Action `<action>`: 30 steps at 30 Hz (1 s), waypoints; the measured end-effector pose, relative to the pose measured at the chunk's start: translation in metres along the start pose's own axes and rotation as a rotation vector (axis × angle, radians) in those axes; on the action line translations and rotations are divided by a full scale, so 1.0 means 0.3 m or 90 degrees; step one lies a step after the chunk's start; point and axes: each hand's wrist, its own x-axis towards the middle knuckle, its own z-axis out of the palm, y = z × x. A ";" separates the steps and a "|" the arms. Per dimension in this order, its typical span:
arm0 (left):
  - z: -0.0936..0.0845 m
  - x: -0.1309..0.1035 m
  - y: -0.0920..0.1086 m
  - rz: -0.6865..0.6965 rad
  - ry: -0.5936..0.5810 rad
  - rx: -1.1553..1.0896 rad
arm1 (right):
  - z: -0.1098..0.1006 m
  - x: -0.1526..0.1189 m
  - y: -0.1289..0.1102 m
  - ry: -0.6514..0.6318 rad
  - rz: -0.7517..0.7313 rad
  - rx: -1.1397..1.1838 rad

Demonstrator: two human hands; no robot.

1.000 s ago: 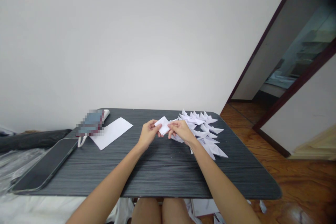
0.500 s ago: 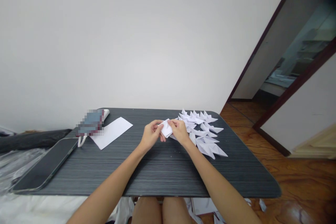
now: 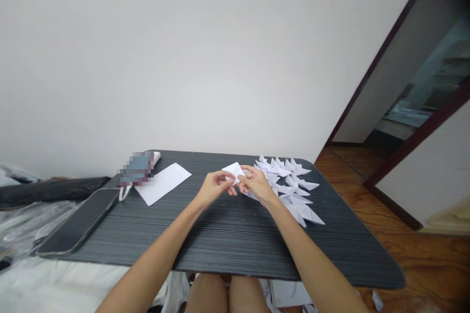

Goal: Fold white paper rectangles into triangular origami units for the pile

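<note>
Pinching a small folded white paper piece [image 3: 234, 170] above the dark, wood-grained tabletop [image 3: 227, 234], the left hand [image 3: 213, 187] and right hand [image 3: 258, 185] have their fingers nearly closed on its lower edges, presumably to steady the creases. Folded white paper boats [image 3: 290, 188] cluster beside the right hand, perhaps grouped to leave working space. A flat white paper sheet [image 3: 163, 183] lies leftward; beyond stands a plain pale wall [image 3: 205, 58].
</note>
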 end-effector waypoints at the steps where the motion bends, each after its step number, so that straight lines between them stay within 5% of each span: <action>1: 0.002 -0.003 -0.003 -0.008 0.001 -0.003 | 0.004 0.000 0.003 -0.003 -0.003 0.000; 5: -0.011 -0.029 -0.011 -0.015 0.010 0.009 | 0.022 -0.007 0.011 -0.040 -0.045 -0.036; 11: -0.117 -0.097 0.031 0.037 -0.114 0.190 | 0.044 -0.018 0.020 -0.124 -0.011 -0.018; 21: -0.211 -0.127 -0.005 0.148 -0.056 0.400 | 0.065 -0.034 0.026 -0.206 0.069 -0.046; 30: -0.234 -0.144 -0.071 0.402 -0.187 0.784 | 0.061 -0.048 0.047 -0.269 0.086 -0.205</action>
